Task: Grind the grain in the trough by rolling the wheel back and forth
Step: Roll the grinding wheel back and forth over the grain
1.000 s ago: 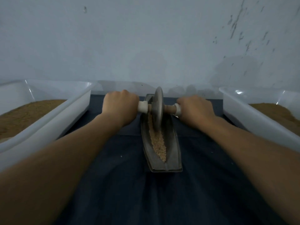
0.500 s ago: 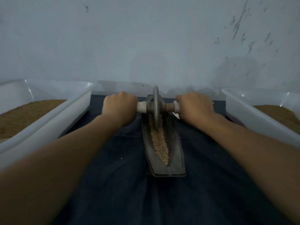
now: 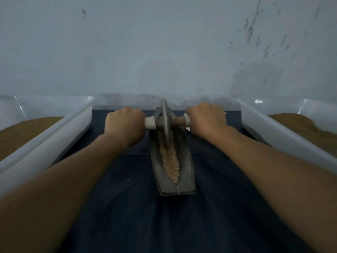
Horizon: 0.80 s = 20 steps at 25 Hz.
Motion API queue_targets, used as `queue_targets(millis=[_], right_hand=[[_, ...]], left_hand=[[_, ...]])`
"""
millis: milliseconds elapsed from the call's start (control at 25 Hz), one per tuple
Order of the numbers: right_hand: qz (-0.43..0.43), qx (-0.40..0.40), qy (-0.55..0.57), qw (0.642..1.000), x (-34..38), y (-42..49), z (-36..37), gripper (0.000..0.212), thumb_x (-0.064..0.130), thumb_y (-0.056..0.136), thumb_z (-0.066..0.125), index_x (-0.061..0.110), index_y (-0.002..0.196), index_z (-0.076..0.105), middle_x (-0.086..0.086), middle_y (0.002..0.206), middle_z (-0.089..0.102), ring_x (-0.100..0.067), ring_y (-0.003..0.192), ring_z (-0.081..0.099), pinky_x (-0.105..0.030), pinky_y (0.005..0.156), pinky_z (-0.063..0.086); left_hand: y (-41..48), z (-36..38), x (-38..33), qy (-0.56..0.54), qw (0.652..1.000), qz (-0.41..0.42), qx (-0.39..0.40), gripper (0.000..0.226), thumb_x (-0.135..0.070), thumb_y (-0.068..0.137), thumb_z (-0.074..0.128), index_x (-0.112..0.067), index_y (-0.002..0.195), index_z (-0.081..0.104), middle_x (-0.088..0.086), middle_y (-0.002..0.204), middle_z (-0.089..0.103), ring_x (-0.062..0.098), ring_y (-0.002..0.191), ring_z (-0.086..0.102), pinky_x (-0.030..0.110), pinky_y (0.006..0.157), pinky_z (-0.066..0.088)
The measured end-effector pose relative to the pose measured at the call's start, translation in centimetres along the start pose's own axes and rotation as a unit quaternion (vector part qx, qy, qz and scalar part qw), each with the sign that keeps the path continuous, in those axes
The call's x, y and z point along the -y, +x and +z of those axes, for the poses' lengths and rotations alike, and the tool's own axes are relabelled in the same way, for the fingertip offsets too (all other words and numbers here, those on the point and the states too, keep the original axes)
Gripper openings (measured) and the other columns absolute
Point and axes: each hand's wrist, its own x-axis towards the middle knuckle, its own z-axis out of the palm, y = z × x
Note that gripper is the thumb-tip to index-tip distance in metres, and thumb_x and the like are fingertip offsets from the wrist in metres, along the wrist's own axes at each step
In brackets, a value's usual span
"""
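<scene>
Over the last second the wheel [image 3: 165,123] has barely travelled. It stays in the far half of the trough [image 3: 184,161], so the stroke seems to be at its far turn, with the pull toward the near end due. The left hand [image 3: 125,125] and right hand [image 3: 206,119] keep their fingers curled tight around the handle [image 3: 179,121] on either side of the wheel. The grain [image 3: 171,161] lies along the trough's groove, apparently mostly whole.

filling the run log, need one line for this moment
left hand, right hand grip axle | wheel in trough, far half | grain along groove
</scene>
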Motion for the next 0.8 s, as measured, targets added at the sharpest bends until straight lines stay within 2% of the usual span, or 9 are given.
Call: queue_targets(millis=[80, 200, 280, 320, 440, 520, 600, 720, 800], right_hand=[[-0.036, -0.039, -0.007, 0.999, -0.9, -2.6, 0.0, 0.009, 0.026, 0.082, 0.068, 0.030, 0.088, 0.062, 0.007, 0.075, 0.054, -0.021, 0.064, 0.055, -0.030, 0.053, 0.037], [-0.063, -0.184, 0.002, 0.981, -2.4, -7.2, 0.8, 0.034, 0.030, 0.053, 0.070, 0.033, 0.067, 0.039, 0.017, 0.055, 0.013, 0.002, 0.048, 0.007, -0.016, 0.046, 0.005], [-0.050, -0.147, 0.010, 0.988, -2.2, -6.4, 1.5, 0.039, 0.029, 0.057, 0.073, 0.036, 0.069, 0.037, 0.016, 0.053, 0.017, -0.001, 0.046, 0.010, -0.016, 0.047, 0.008], [-0.030, -0.126, -0.008, 0.991, -1.7, -5.3, 1.8, 0.031, 0.029, 0.066, 0.074, 0.036, 0.073, 0.045, 0.013, 0.054, 0.033, -0.007, 0.044, 0.023, -0.019, 0.046, 0.016], [0.051, -0.015, 0.029, 0.998, -0.1, -0.7, 1.7, 0.009, 0.031, 0.092, 0.063, 0.027, 0.100, 0.065, -0.003, 0.093, 0.068, -0.027, 0.078, 0.061, -0.032, 0.062, 0.039], [0.044, 0.016, 0.040, 0.998, -0.4, 0.0, 1.8, 0.007, 0.030, 0.093, 0.064, 0.026, 0.098, 0.064, -0.001, 0.094, 0.067, -0.025, 0.080, 0.059, -0.032, 0.064, 0.040], [-0.015, -0.061, 0.019, 0.998, -1.6, -2.8, 1.8, 0.015, 0.029, 0.079, 0.070, 0.033, 0.079, 0.055, 0.010, 0.068, 0.052, -0.015, 0.056, 0.047, -0.026, 0.050, 0.033], [-0.087, -0.215, -0.005, 0.973, -3.1, -7.2, 1.3, 0.029, 0.034, 0.058, 0.062, 0.032, 0.068, 0.034, 0.015, 0.052, 0.013, 0.001, 0.044, 0.010, -0.016, 0.048, 0.005], [-0.075, -0.181, -0.005, 0.981, -2.8, -6.4, 1.4, 0.029, 0.034, 0.059, 0.061, 0.031, 0.067, 0.033, 0.015, 0.051, 0.016, -0.001, 0.043, 0.015, -0.016, 0.048, 0.007]], left_hand=[[-1.9, -0.1, 0.9, 0.024, 0.997, 0.047, -0.051, 0.010, -0.028, 0.084, 0.063, -0.028, 0.079, 0.055, -0.006, 0.066, 0.038, 0.017, 0.054, 0.036, 0.031, 0.052, 0.032], [-5.0, -0.3, 1.9, 0.044, 0.974, 0.140, -0.174, 0.039, -0.024, 0.060, 0.069, -0.029, 0.065, 0.031, -0.010, 0.054, 0.016, 0.013, 0.042, 0.010, 0.019, 0.048, 0.009], [-3.8, -0.1, 1.7, 0.057, 0.982, 0.116, -0.139, 0.038, -0.023, 0.061, 0.070, -0.028, 0.064, 0.033, -0.009, 0.053, 0.018, 0.015, 0.041, 0.013, 0.019, 0.048, 0.009], [-3.0, 0.2, 1.1, 0.077, 0.985, 0.098, -0.116, 0.031, -0.022, 0.068, 0.070, -0.027, 0.065, 0.039, -0.007, 0.053, 0.025, 0.016, 0.041, 0.021, 0.021, 0.046, 0.015], [0.8, -0.5, -0.5, 0.072, 0.995, 0.039, -0.060, 0.005, -0.022, 0.090, 0.058, -0.021, 0.092, 0.063, 0.003, 0.081, 0.059, 0.026, 0.071, 0.060, 0.031, 0.057, 0.038], [1.5, -0.8, -0.5, 0.075, 0.995, 0.048, -0.035, 0.011, -0.025, 0.091, 0.058, -0.021, 0.098, 0.065, 0.005, 0.089, 0.062, 0.029, 0.082, 0.065, 0.034, 0.061, 0.040], [-0.7, -0.5, 0.4, 0.077, 0.990, 0.089, -0.082, 0.011, -0.031, 0.082, 0.066, -0.024, 0.082, 0.058, 0.000, 0.069, 0.051, 0.029, 0.065, 0.061, 0.031, 0.053, 0.034], [-4.6, -0.1, 2.1, 0.063, 0.969, 0.153, -0.184, 0.038, -0.030, 0.059, 0.070, -0.029, 0.067, 0.033, -0.009, 0.054, 0.020, 0.018, 0.041, 0.020, 0.019, 0.049, 0.011], [-4.3, 0.3, 1.9, 0.054, 0.980, 0.127, -0.144, 0.037, -0.028, 0.061, 0.067, -0.029, 0.066, 0.031, -0.009, 0.054, 0.019, 0.015, 0.043, 0.014, 0.018, 0.049, 0.010]])
